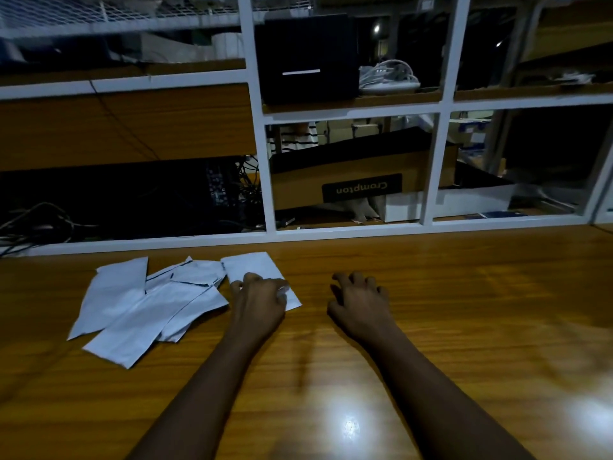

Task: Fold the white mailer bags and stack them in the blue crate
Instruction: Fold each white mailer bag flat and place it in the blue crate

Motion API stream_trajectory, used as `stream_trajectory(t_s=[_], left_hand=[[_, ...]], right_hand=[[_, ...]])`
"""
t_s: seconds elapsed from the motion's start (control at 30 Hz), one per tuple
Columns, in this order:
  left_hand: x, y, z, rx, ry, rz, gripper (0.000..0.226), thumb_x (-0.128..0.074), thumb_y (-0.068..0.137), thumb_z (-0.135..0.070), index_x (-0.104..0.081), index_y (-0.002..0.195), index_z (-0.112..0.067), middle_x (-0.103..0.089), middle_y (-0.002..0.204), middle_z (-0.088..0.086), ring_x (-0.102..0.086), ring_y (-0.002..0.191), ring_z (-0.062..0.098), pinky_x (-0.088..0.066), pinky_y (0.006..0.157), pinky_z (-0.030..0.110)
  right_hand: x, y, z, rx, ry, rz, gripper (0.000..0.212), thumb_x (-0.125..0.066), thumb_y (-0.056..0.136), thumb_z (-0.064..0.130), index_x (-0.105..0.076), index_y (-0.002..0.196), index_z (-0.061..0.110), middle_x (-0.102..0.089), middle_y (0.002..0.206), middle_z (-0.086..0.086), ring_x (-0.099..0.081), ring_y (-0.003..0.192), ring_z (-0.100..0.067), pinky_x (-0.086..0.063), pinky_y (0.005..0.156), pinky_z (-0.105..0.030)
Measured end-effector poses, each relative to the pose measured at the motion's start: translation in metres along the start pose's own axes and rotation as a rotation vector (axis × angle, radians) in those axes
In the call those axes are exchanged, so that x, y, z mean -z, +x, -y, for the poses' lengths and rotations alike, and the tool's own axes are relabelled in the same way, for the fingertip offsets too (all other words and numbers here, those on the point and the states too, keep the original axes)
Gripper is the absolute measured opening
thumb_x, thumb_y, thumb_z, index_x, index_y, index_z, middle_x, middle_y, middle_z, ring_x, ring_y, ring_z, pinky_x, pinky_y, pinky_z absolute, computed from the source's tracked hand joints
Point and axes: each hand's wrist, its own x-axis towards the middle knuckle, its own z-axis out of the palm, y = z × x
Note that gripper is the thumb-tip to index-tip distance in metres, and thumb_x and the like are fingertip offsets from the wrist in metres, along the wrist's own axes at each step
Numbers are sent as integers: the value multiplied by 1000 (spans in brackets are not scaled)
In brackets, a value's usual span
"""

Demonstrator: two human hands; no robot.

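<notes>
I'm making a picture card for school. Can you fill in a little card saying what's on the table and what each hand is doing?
table: wooden table, shiny
pile: white mailer bags, overlapping, on the table's left
single bag: one mailer bag at the pile's right edge
left hand: rests on that single bag, fingers bent; grip unclear
right hand: over bare table, fingers loosely curled, holding nothing
blue crate: not in view
behind: cardboard box on white shelves

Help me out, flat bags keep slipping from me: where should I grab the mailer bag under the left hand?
Pinch the mailer bag at its near right corner, coming from the right over bare table. It lies flat, the left hand covers its near part, and other bags crowd its left edge.
</notes>
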Motion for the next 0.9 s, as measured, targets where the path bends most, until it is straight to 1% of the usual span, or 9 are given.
stream_trajectory(t_s=[0.1, 0.2, 0.37, 0.5, 0.63, 0.7, 0.77, 0.83, 0.9], left_hand=[[-6, 0, -9, 75, 119, 100, 53, -46, 94, -53, -47, 142, -31, -44, 149, 3, -35, 135, 33, -27, 108, 49], [-16, -2, -14, 21, 181, 192, 60, -38, 96, -55, -39, 148, -26, -37, 153, 6, -34, 135, 35, -31, 107, 47], [-13, -2, -20, -237, -143, 139, 51, -48, 86, -39, -58, 134, -23, -59, 134, 1, -52, 120, 25, -44, 96, 35], [-13, -3, -24, -255, -457, 110, 33, -63, 86, -33, -71, 116, -23, -65, 116, -4, -59, 102, 10, -47, 81, 23], [-18, -3, -21, -299, -444, 89, 32, -56, 79, -48, -75, 99, -32, -64, 106, -14, -57, 100, 5, -51, 85, 38], [-19, -4, -24, -219, -318, 80, 42, -48, 81, -58, -71, 108, -36, -59, 118, -12, -53, 113, 12, -45, 95, 41], [-20, -7, -30, -82, -72, 113, 55, -44, 87, -68, -56, 132, -37, -48, 138, -5, -43, 127, 22, -35, 104, 43], [-21, -7, -35, -6, 50, 170, 65, -43, 90, -68, -39, 146, -35, -38, 150, 0, -36, 133, 28, -30, 107, 46], [-20, -6, -40, -20, 21, 195, 61, -45, 93, -59, -37, 148, -34, -39, 151, 0, -36, 133, 28, -28, 107, 46]], right_hand=[[1, 1, 0, 3, 81, -65, 48, -46, 95, 41, -43, 141, 26, -50, 135, -6, -47, 122, -28, -40, 98, -44], [4, 4, -2, 54, 190, -189, 36, -50, 95, 37, -55, 129, 25, -58, 124, -2, -51, 111, -20, -45, 90, -42], [7, 9, -6, 72, 319, -320, 18, -56, 94, 23, -63, 111, 22, -60, 106, 1, -50, 96, -13, -41, 74, -30], [5, 8, -10, 45, 326, -315, 21, -59, 93, 21, -64, 113, 22, -58, 108, 0, -52, 98, -15, -45, 74, -31], [5, 9, -14, 75, 283, -261, 29, -58, 93, 29, -64, 121, 24, -59, 123, -2, -54, 110, -19, -48, 83, -34], [2, 11, -18, 127, 208, -168, 37, -56, 95, 35, -61, 130, 29, -56, 137, -1, -51, 122, -20, -48, 93, -35], [-3, 13, -20, 145, 157, -48, 41, -51, 97, 37, -55, 138, 34, -48, 149, 1, -44, 134, -21, -43, 105, -41], [-8, 15, -21, 155, 115, 1, 40, -44, 101, 39, -53, 140, 36, -47, 151, 2, -42, 137, -22, -38, 109, -45], [-8, 19, -23, 151, 101, -34, 40, -38, 102, 42, -56, 137, 33, -52, 146, 1, -47, 132, -25, -39, 107, -46]])
